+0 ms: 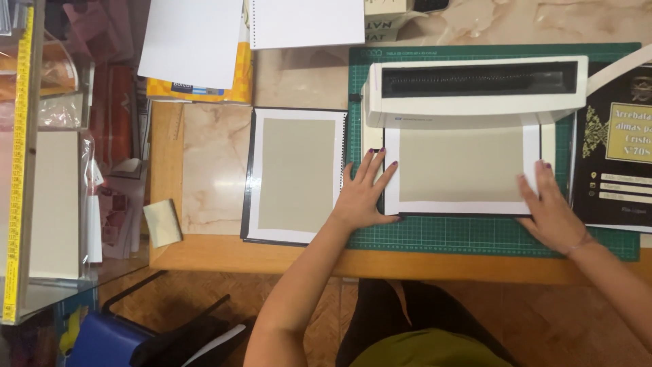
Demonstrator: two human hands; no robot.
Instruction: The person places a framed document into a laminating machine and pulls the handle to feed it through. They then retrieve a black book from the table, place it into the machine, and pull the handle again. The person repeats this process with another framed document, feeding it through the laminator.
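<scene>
Firstly, note what you cannot fully see. The far edge of the cover board [462, 168], a grey panel with white border, runs under the white binding machine [472, 88], so its far margin is hidden. The machine's dark slot shows a row of teeth, but they are too small to make out singly. The dark booklet [614, 146] at the right is cut off by the frame edge, and a white lever or strip crosses its upper corner; which it is cannot be told. Your right forearm leaves the picture at the lower right.

Your left hand [363, 194] lies flat, fingers spread wide, palm down on the green cutting mat [475, 238], with the fingertips pressing the left border of the cover board. It grips nothing. Your right hand [553, 211] is likewise flat and open, fingers closer together, resting on the board's right border and the mat beside it. It holds nothing either.

The cover board lies on the mat, between your two hands, just in front of the machine and pushed into it. A second board [295, 175] of the same kind, with a spiral edge, lies just left of the mat on the marble surface.
</scene>
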